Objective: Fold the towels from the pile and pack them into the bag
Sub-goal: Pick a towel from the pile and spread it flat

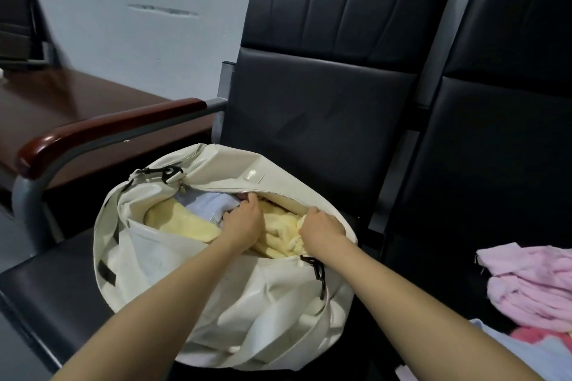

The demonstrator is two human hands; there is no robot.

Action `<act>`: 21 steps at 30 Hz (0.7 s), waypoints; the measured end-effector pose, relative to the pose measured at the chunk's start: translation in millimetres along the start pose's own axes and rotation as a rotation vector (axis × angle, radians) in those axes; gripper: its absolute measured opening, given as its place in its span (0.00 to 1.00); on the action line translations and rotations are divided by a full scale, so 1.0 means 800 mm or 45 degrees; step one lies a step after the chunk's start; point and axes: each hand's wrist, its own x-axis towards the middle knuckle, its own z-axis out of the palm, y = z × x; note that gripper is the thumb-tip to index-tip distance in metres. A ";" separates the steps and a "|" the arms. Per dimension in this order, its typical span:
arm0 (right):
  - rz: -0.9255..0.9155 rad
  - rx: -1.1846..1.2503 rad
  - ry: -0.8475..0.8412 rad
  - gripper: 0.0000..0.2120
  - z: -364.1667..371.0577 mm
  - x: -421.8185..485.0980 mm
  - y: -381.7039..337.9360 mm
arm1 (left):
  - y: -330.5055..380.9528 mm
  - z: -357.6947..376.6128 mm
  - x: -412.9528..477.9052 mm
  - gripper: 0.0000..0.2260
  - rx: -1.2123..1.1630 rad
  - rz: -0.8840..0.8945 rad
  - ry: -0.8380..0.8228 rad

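A cream white bag (241, 303) lies unzipped on a black chair seat. Inside it I see a yellow towel (185, 221) and a pale bluish white towel (207, 202) behind it. My left hand (243, 223) reaches into the opening, fingers curled down on the towels near the zipper edge. My right hand (322, 230) is at the right end of the opening, fingers curled into the yellow towel's folds. The pile of towels (532, 284), pink on top, lies on the neighbouring seat at the right.
The bag sits on a row of black padded chairs (325, 96) with a reddish wooden armrest (93, 133) on the left. A dark wooden table (62, 96) stands beyond the armrest. Light blue and red cloth (538, 346) lies under the pink towels.
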 end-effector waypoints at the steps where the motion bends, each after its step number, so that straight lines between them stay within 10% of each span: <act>1: -0.029 -0.013 0.016 0.16 0.003 0.005 0.002 | 0.001 0.000 0.000 0.14 -0.023 -0.015 0.003; 13: -0.319 -0.206 0.245 0.21 -0.017 0.070 0.034 | 0.043 -0.021 0.029 0.22 -0.614 -0.572 -0.126; 17: -0.284 -0.393 0.342 0.22 -0.029 0.053 0.033 | 0.017 -0.028 0.055 0.31 -0.567 -0.432 -0.242; 21: -0.232 -0.526 0.233 0.07 -0.048 0.035 0.032 | 0.013 -0.015 0.050 0.17 -0.445 -0.182 0.082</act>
